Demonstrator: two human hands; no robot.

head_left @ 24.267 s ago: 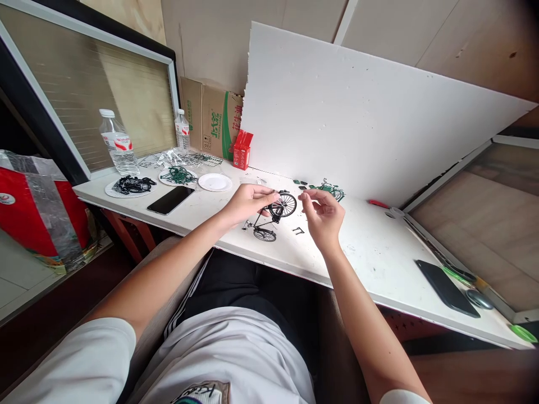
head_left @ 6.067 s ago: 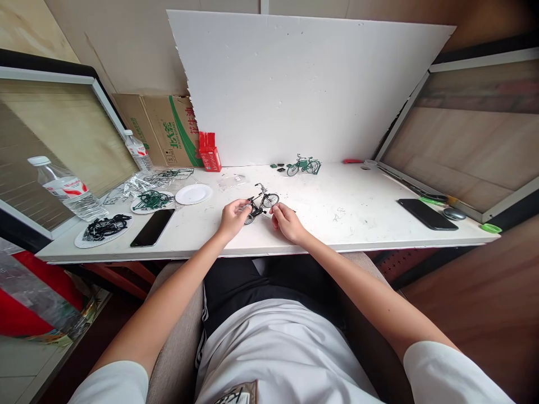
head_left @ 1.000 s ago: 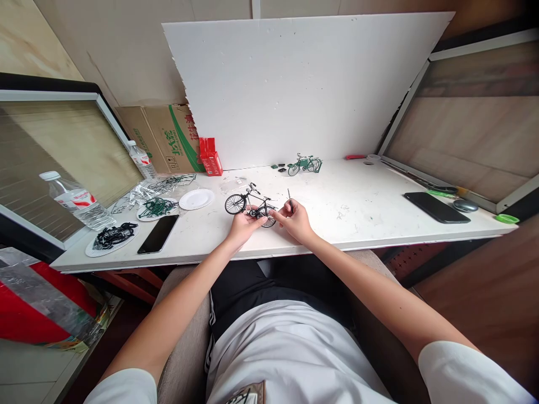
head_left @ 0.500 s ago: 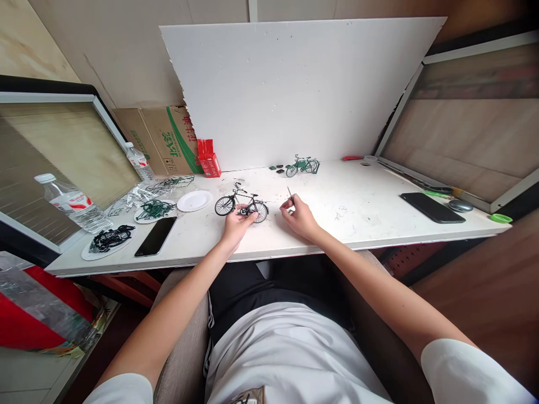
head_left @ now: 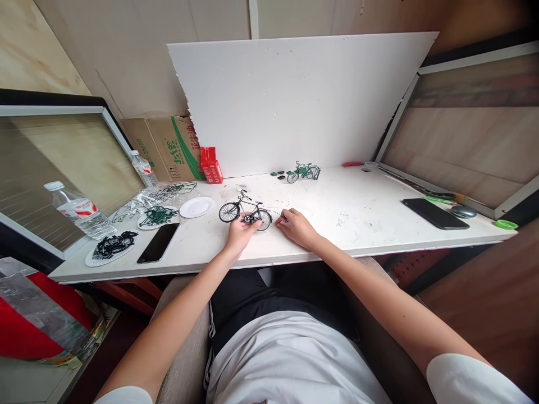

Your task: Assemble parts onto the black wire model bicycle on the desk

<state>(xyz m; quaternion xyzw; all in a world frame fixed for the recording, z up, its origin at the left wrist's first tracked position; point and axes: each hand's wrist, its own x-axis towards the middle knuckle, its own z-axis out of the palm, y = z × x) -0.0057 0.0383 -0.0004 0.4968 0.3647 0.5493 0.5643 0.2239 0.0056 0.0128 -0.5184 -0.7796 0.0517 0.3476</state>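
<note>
My left hand (head_left: 239, 237) is closed around the lower part of a black model bicycle (head_left: 241, 205), near its pedals and rear wheel. The bicycle stands upright with its handlebars to the left, just above or on the white tabletop. My right hand (head_left: 298, 229) rests on the table just right of the rear wheel, its fingers pinched on a thin rod-like tool (head_left: 276, 212). The tool points left at the back of the bicycle; whether its tip touches is too small to tell. Most of the tool is hidden in my fingers.
A green model bicycle (head_left: 303, 173) stands at the back beside small dark parts. On the left are plates with black parts (head_left: 113, 245) and green parts (head_left: 158, 215), an empty plate (head_left: 197, 207), a phone (head_left: 158, 243) and bottles (head_left: 80, 209). Another phone (head_left: 435, 214) lies right.
My right hand has turned and lowered, so the thin tool that pointed upward now points left at the rear wheel. My left hand still holds the bicycle. The whole view has shifted slightly.
</note>
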